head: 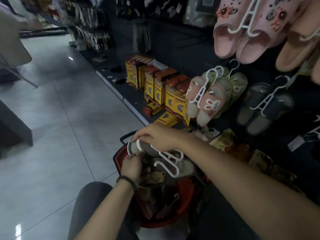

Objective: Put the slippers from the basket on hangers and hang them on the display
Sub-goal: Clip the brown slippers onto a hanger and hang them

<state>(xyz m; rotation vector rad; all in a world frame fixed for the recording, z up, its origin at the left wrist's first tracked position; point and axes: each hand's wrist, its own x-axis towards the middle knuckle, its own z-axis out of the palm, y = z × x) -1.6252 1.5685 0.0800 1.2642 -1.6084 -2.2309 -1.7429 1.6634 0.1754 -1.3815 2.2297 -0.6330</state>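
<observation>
A red basket [119, 157] stands on the floor between my knees and the display. Over it I hold a pair of dark slippers with a bear face [156, 176]. My left hand [132, 168] grips the slippers from the left side. A white plastic hanger [168, 157] lies across the slippers, and my right hand [155, 136] pinches its hook end from above. More slippers lie deeper in the basket, partly hidden. On the dark display wall [199, 54] at the right hang pink slippers [240, 40], bunny slippers [206, 101] and grey slippers [263, 108], all on white hangers.
Yellow and orange boxes [159, 87] are stacked on the low shelf behind the basket. Small packets [225, 141] lie on the shelf to the right. Pale tiled floor [60, 110] spreads to the left. A person [12, 42] stands at the far left.
</observation>
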